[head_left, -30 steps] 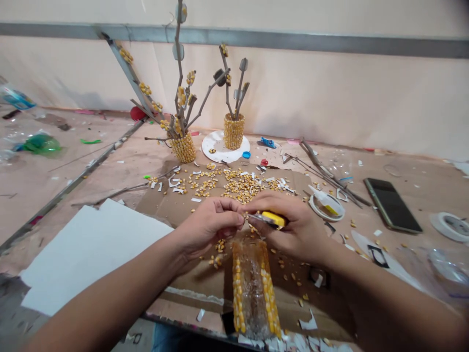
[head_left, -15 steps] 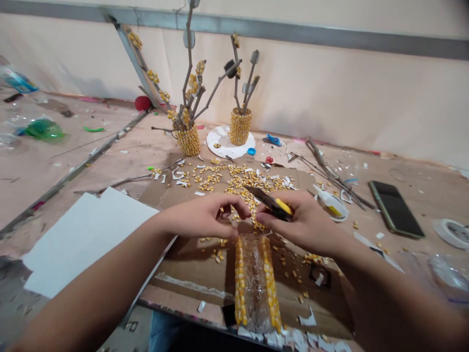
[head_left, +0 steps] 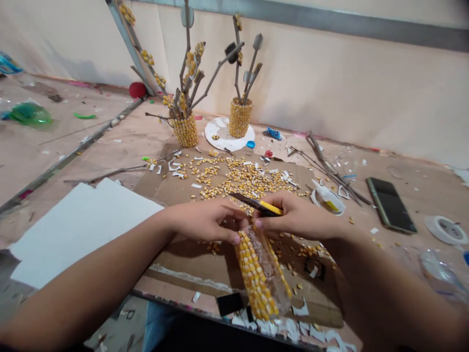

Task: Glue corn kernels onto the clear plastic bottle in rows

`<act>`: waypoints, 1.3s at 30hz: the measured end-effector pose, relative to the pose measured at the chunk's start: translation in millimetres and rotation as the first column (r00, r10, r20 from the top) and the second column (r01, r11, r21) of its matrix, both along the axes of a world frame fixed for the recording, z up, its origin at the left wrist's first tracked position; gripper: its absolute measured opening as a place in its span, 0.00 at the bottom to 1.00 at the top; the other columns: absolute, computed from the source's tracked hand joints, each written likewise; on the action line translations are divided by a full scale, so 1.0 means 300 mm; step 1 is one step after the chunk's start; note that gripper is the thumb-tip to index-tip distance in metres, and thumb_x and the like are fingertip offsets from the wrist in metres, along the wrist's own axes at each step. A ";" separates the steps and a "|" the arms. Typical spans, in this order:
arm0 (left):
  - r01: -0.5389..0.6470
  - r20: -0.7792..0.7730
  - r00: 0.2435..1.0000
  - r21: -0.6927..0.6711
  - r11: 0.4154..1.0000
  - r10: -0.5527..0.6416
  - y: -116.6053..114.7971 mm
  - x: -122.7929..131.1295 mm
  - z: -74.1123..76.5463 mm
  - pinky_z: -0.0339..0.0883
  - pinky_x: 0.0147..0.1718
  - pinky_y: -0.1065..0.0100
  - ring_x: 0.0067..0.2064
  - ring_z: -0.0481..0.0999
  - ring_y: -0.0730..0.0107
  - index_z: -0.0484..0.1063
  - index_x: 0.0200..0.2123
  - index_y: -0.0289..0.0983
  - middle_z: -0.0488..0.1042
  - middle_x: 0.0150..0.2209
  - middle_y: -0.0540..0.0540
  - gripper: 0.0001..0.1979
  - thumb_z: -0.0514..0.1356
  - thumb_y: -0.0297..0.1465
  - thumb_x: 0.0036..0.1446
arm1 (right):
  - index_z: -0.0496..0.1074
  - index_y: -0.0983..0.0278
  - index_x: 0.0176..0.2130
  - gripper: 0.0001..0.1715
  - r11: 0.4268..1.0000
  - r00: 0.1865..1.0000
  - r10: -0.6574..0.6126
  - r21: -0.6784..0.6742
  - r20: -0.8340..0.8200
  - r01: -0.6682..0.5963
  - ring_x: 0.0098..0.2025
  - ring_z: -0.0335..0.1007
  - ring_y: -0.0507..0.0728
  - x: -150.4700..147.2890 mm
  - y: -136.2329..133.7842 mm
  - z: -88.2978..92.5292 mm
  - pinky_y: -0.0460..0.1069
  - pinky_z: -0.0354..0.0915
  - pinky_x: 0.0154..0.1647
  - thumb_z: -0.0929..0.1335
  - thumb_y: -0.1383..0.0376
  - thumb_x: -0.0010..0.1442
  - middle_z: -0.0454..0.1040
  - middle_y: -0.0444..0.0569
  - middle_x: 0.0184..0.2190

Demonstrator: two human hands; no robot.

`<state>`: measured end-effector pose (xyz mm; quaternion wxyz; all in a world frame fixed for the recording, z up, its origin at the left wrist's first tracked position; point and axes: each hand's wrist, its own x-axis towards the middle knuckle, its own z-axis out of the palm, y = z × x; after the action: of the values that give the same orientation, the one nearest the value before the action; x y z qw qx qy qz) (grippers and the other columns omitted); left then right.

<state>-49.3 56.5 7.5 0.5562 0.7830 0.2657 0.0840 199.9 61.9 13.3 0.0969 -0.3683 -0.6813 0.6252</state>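
Bottle (head_left: 262, 274) of clear plastic, clad in rows of corn, lies on cardboard (head_left: 183, 259) at 6 o'clock, its far end gripped by the curled left hand (head_left: 205, 222) at its 11 o'clock. At its 1 o'clock the right hand (head_left: 298, 217) clasps a yellow knife (head_left: 262, 206), blade pointing to 9 o'clock, fingertips touching the bottle. Farther, at 12 o'clock, loose kernels (head_left: 242, 178) lie before two kernel-clad pots (head_left: 185, 131) holding twigs; a phone (head_left: 390, 204) rests at 2 o'clock.
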 end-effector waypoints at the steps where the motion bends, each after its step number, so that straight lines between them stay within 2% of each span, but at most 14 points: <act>1: 0.007 -0.002 1.000 0.008 1.000 -0.007 -0.001 0.001 0.002 0.73 0.42 0.67 0.41 0.79 0.62 0.80 0.38 0.39 0.79 0.38 0.46 0.03 0.67 0.29 0.60 | 0.77 0.63 0.32 0.09 1.000 1.000 0.012 -0.009 -0.005 -0.012 0.25 0.60 0.51 0.002 0.004 -0.002 0.47 0.57 0.27 0.74 0.59 0.58 0.69 0.40 0.24; 5: 0.015 -0.008 1.000 0.043 0.999 -0.015 -0.004 0.006 0.005 0.71 0.50 0.65 0.47 0.79 0.60 0.79 0.38 0.39 0.79 0.43 0.45 0.02 0.66 0.29 0.61 | 0.76 0.63 0.32 0.12 0.999 0.999 0.035 -0.002 -0.005 -0.035 0.26 0.60 0.51 0.005 0.013 -0.005 0.46 0.57 0.28 0.75 0.57 0.59 0.68 0.40 0.24; 9: 0.064 -0.045 0.997 0.017 0.998 -0.063 0.000 0.010 0.003 0.68 0.53 0.65 0.50 0.77 0.61 0.76 0.39 0.37 0.78 0.45 0.45 0.03 0.64 0.30 0.64 | 0.75 0.63 0.32 0.15 0.997 0.999 0.032 -0.069 0.002 -0.031 0.27 0.59 0.50 0.001 0.015 -0.008 0.46 0.57 0.28 0.77 0.56 0.56 0.68 0.39 0.24; 13: 0.076 -0.076 0.994 -0.048 0.996 -0.080 0.002 0.013 -0.001 0.69 0.49 0.64 0.50 0.76 0.60 0.75 0.39 0.37 0.78 0.45 0.45 0.05 0.62 0.32 0.66 | 0.73 0.63 0.32 0.14 0.996 1.000 0.006 -0.087 -0.001 -0.006 0.29 0.63 0.51 -0.004 0.018 -0.018 0.47 0.60 0.32 0.78 0.58 0.55 0.71 0.41 0.27; 20: 0.064 -0.063 0.996 -0.033 0.997 -0.066 -0.004 0.019 0.002 0.68 0.45 0.66 0.45 0.75 0.62 0.74 0.38 0.37 0.76 0.40 0.46 0.05 0.61 0.33 0.66 | 0.68 0.61 0.33 0.24 0.991 0.996 -0.081 -0.113 -0.035 0.076 0.28 0.59 0.50 -0.010 0.019 -0.014 0.46 0.56 0.29 0.82 0.60 0.47 0.66 0.37 0.26; 29: 0.059 -0.024 0.998 -0.037 0.998 -0.060 -0.009 0.024 -0.017 0.67 0.42 0.67 0.44 0.76 0.62 0.75 0.39 0.37 0.78 0.41 0.46 0.08 0.61 0.35 0.67 | 0.68 0.61 0.34 0.24 0.989 0.996 -0.088 -0.123 -0.036 0.083 0.29 0.59 0.50 -0.005 0.018 -0.013 0.47 0.56 0.30 0.82 0.59 0.47 0.66 0.37 0.26; 35: 0.061 -0.004 0.998 -0.038 0.997 -0.062 -0.010 0.023 -0.021 0.68 0.44 0.67 0.44 0.76 0.64 0.75 0.40 0.37 0.77 0.40 0.47 0.07 0.61 0.34 0.67 | 0.70 0.62 0.34 0.23 0.990 0.995 -0.091 -0.107 -0.042 0.086 0.31 0.60 0.51 -0.007 0.022 -0.016 0.47 0.57 0.32 0.82 0.60 0.47 0.67 0.38 0.28; 39: 0.054 -0.011 0.998 -0.056 0.997 -0.055 -0.014 0.025 -0.022 0.68 0.44 0.66 0.46 0.76 0.61 0.75 0.41 0.37 0.78 0.43 0.45 0.08 0.61 0.35 0.67 | 0.70 0.62 0.35 0.24 0.985 0.994 -0.098 -0.146 -0.038 0.091 0.31 0.61 0.51 -0.009 0.016 -0.013 0.47 0.57 0.32 0.83 0.61 0.47 0.68 0.38 0.28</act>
<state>-41.8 52.3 0.9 0.5783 0.7745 0.2501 0.0565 197.2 66.7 9.5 0.1149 -0.3921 -0.6137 0.6756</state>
